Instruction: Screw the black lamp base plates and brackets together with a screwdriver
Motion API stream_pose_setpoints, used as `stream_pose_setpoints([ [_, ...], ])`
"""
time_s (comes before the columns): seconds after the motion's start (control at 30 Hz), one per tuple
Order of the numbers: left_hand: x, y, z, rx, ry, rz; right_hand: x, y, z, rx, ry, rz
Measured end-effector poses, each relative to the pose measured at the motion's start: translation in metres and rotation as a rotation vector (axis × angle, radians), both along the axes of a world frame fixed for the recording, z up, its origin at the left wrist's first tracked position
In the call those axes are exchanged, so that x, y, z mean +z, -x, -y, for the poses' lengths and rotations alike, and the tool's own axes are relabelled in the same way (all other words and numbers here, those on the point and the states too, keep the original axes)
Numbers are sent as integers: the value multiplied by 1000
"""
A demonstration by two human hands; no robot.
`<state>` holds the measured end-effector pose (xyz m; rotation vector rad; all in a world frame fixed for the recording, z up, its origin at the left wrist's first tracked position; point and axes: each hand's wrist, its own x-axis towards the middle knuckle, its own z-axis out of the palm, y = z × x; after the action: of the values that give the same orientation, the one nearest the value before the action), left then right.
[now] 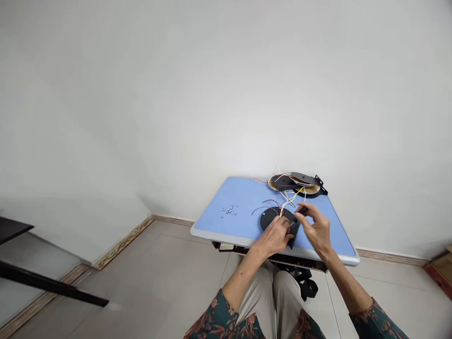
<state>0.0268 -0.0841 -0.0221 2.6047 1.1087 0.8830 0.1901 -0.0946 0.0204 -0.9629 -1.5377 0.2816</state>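
Note:
A black round plate point(269, 217) lies flat near the front right of the blue table, with yellow, white, red and dark wires point(283, 208) coming from it. My left hand point(277, 237) rests over its right part, fingers bent and closed against it; anything small beneath the fingertips is hidden. Just to the right, my right hand point(316, 230) grips the black handle of a screwdriver point(301, 212) between thumb and fingers. Its shaft slants down toward my left fingertips, and its tip is hard to make out.
Several small silvery screws point(229, 210) lie scattered on the left of the blue table point(215, 219). More black round plate assemblies point(303, 179) with loose wires are piled at the back right, by the wall. A cardboard box point(439, 270) stands on the floor at far right.

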Motion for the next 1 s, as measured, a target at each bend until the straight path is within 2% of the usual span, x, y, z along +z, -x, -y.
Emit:
stream_pose_setpoints([
  [0.13,-2,-6,4,34,-99,21,5,-10,-23,-44,22,-300],
  [0.23,-1,4,-1,113,-179,174,11,-15,-48,-32,47,-417],
  [0.3,1,24,-11,281,-234,277,14,-16,-65,-11,60,-442],
  [0.37,2,55,-25,515,-276,301,16,-14,-82,47,75,-418],
  [0.43,1,90,-39,703,-269,241,15,-9,-96,138,93,-335],
  [0.5,-4,122,-50,801,-229,165,14,-2,-109,218,103,-221],
  [0.6,-18,151,-60,841,-198,88,10,7,-122,239,106,-83],
  [0.77,-35,160,-62,839,-230,37,1,15,-130,197,116,30],
  [0.9,-27,149,-57,839,-267,76,-6,13,-128,182,69,135],
  [1.0,-17,126,-51,764,-289,166,-9,9,-127,121,-14,218],
])
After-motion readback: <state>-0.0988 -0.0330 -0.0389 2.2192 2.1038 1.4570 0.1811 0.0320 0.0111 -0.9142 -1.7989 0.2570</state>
